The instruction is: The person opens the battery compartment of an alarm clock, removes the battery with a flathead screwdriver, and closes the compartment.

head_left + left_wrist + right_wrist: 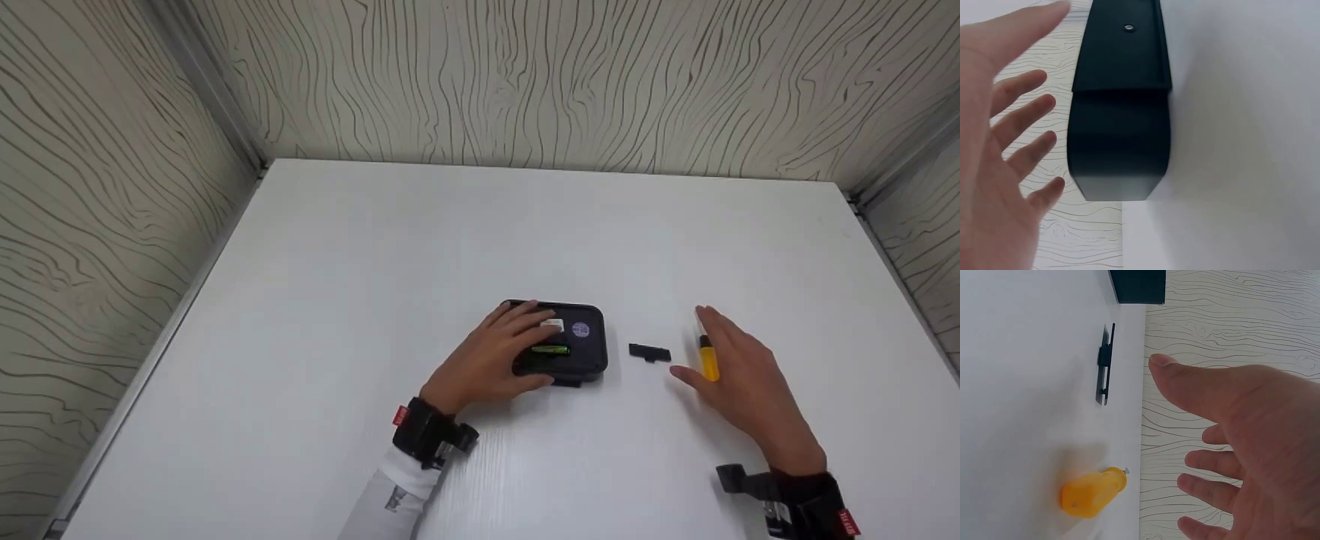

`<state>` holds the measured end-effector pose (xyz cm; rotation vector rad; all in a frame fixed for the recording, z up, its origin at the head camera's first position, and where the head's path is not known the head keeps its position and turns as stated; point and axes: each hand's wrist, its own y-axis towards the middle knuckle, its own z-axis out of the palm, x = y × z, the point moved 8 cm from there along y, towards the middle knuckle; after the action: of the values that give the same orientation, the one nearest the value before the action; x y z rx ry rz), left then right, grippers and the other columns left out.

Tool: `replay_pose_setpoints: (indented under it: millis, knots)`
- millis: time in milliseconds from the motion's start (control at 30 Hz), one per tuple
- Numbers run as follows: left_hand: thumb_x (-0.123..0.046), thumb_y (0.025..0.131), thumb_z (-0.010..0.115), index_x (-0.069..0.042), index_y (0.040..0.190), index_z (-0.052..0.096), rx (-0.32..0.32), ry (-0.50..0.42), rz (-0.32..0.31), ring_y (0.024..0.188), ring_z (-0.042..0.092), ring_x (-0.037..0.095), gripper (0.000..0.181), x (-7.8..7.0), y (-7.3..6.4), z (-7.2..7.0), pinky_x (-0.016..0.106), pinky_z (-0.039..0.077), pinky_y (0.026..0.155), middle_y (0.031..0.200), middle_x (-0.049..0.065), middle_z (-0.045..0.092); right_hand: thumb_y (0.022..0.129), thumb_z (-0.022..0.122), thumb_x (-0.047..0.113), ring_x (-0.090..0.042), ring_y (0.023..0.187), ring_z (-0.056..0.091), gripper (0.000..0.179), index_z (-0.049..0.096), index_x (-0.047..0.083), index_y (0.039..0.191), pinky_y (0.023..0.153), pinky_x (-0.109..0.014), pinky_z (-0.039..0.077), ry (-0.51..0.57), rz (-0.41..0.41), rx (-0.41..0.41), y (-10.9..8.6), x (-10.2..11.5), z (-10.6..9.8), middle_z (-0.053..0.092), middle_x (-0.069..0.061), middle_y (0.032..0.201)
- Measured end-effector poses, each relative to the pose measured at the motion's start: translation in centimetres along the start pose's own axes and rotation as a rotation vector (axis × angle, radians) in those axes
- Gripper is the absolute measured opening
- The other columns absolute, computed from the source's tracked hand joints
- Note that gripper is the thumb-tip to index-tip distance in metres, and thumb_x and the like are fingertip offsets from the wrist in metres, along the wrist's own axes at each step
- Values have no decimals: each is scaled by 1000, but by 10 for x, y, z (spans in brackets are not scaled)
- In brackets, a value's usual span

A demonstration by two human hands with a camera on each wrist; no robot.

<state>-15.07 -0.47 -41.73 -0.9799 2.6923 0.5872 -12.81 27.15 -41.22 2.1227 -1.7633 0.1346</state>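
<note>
A black box-shaped device (590,352) with rounded corners lies on the table, two stickers and a green battery (551,349) showing on its upper face. Over its left part spreads my left hand (491,358), fingers extended; the left wrist view shows the thumb and fingers around the device's side (1120,129), without a grip on it. To the right lies a small black battery cover (649,352). My right hand (742,379) hovers beside a yellow-handled screwdriver (709,361), fingers apart and holding nothing. In the right wrist view the yellow handle (1092,494) sits below the cover (1105,365).
The white table (360,247) reaches back to a wood-grain patterned wall (495,82). Another patterned panel (97,225) stands along the left side. Both wrists wear black camera straps (427,431).
</note>
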Motion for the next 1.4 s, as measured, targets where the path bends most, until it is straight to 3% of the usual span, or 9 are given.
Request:
replay_pose_setpoints:
  millis: [100,233,333,400,500,633,900,1133,1400]
  knots:
    - [-45,94,57,-22,131,61,-70,32,34,140,41,15,44,-4,-1,-4,39,27,119,139,-6,57,72,85,26,-47,125,46,93,37,-2,146,100,-63,39,0,-6,2,0,0,0,44,-29,144]
    - [-36,92,56,-20,99,74,-220,75,137,117,58,11,25,-13,-1,-14,33,41,108,105,-8,71,72,85,26,-47,126,46,93,36,-1,147,100,-64,38,-2,-2,12,0,-1,0,43,-28,145]
    - [-29,85,61,-19,75,71,-352,135,276,90,63,10,18,-25,-5,-25,28,49,86,77,-9,68,72,84,26,-47,126,45,93,36,-1,147,100,-64,38,-1,-1,14,0,-2,0,43,-29,145]
    - [-26,79,63,-19,63,66,-423,184,355,74,59,10,18,-32,-9,-30,26,47,71,65,-9,63,72,84,27,-47,126,45,94,35,-1,147,100,-64,38,1,-1,15,0,-2,0,43,-28,145]
    - [-26,76,66,-19,60,64,-456,248,379,67,55,9,18,-36,-9,-32,25,44,62,62,-9,60,72,85,26,-47,126,45,93,36,-1,147,100,-64,38,5,-4,11,0,-3,0,43,-28,145]
    - [-31,80,67,-20,77,73,-361,271,317,84,62,9,12,-34,-3,-23,26,49,77,78,-10,69,72,84,27,-47,126,45,93,36,-1,147,100,-64,38,6,1,15,0,-3,0,43,-28,145]
    - [-46,96,47,-23,124,66,-145,245,229,122,56,11,41,-28,2,-6,32,38,111,124,-9,67,72,85,26,-47,125,46,93,36,1,147,100,-64,39,14,2,9,-2,-3,1,43,-28,145]
    - [-50,96,47,-24,138,55,-11,271,188,136,46,13,50,-25,4,6,35,33,116,141,-10,56,72,85,26,-46,126,46,92,37,2,147,99,-63,39,20,-9,2,-2,-2,0,44,-26,145]
    - [-48,94,55,-26,141,52,50,302,169,137,45,14,52,-23,4,13,36,34,115,144,-11,52,71,86,25,-46,125,47,92,39,0,146,99,-63,39,10,-13,-5,-1,-1,-1,45,-27,144]
